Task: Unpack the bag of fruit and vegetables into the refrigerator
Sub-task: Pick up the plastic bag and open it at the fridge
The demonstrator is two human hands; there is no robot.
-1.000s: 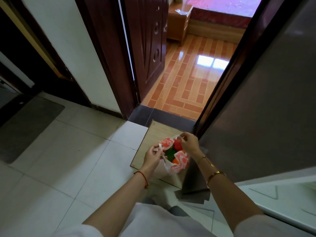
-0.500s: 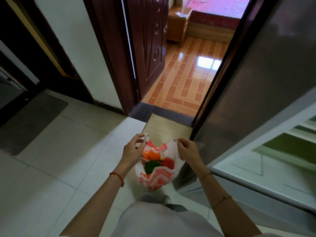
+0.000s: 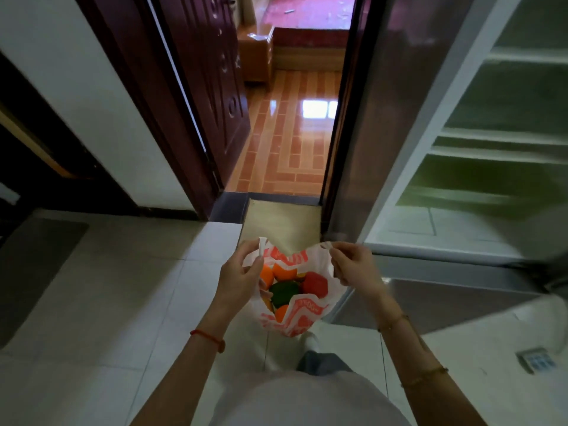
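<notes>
Bag (image 3: 302,315) is pinched open by left hand (image 3: 238,276) and right hand (image 3: 353,267); oranges (image 3: 284,271), green fruit (image 3: 282,293), red fruit (image 3: 315,283) are held inside.

White bag (image 3: 310,315) with red print, orange-brick floor (image 3: 285,142).

The open white refrigerator (image 3: 479,167) at two o'clock offers bare shelves — free room between them. Its grey open door (image 3: 378,118) stands at one o'clock, edging that route. At six o'clock, the red-and-white plastic bag (image 3: 296,315) gapes upward — mouth unobstructed.
</notes>
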